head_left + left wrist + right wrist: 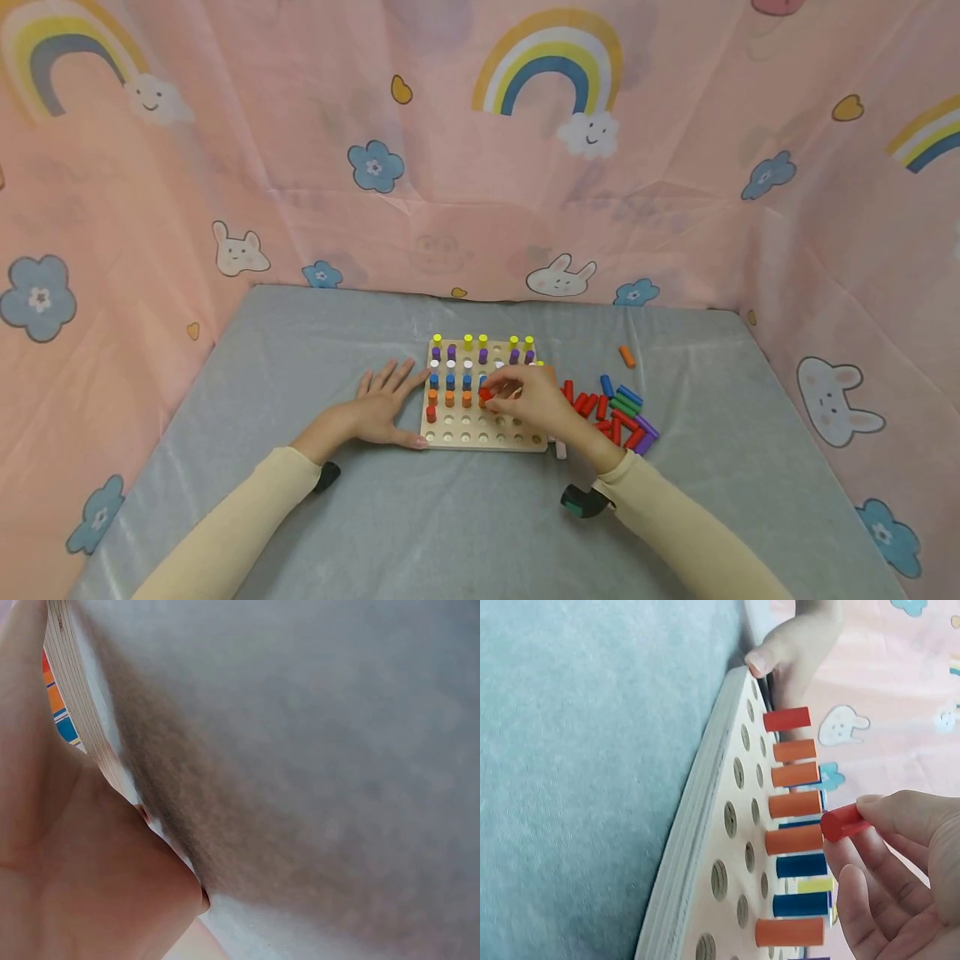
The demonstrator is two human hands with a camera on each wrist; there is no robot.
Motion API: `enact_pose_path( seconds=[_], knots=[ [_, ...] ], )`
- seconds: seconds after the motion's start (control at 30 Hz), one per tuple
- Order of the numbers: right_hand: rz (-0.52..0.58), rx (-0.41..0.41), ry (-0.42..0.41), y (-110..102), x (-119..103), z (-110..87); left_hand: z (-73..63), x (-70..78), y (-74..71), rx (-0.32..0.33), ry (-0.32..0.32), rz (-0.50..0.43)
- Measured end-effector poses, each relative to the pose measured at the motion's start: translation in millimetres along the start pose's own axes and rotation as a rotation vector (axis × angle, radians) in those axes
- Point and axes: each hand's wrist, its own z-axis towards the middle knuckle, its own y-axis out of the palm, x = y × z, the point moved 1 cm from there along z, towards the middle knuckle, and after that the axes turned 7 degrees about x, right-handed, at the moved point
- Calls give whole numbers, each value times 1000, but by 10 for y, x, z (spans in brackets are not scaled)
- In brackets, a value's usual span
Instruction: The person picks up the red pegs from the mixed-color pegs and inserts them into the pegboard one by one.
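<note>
A wooden pegboard [487, 442] lies on the table with rows of yellow, purple, white, blue and orange pegs. One red peg [787, 719] stands in the row of holes in front of the orange ones. My right hand [534, 398] is above the board and pinches another red peg [844, 823] between thumb and fingers, clear of the holes and tilted. My left hand [381, 410] rests at the board's left edge with fingers spread, its thumb touching the front left corner. In the left wrist view, the palm [90, 855] hides most of the board.
Loose red pegs [602, 407] lie in a pile right of the board, with green pegs [624, 406], blue and purple ones among them. A single orange peg [627, 357] lies farther back. Grey cloth [360, 533] covers the table; a pink printed curtain [450, 233] hangs around it.
</note>
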Motion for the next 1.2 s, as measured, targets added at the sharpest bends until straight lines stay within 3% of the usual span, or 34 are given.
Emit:
enact_pose_path(
  seconds=[0.3,0.47,0.7,0.93,1.2],
  knots=[
    [40,-14,49,100,-29,12,4,-7,10,3,5,-3],
    [64,-4,24,145,-18,16,3,-2,7,-1,5,-8],
    [103,15,12,224,-3,11,63,-108,115,4,10,-40],
    [81,61,3,315,-29,-8,17,-22,18,5,12,-8],
    [104,88,-18,402,-32,-8,2,-12,18,11,7,9]
  ],
)
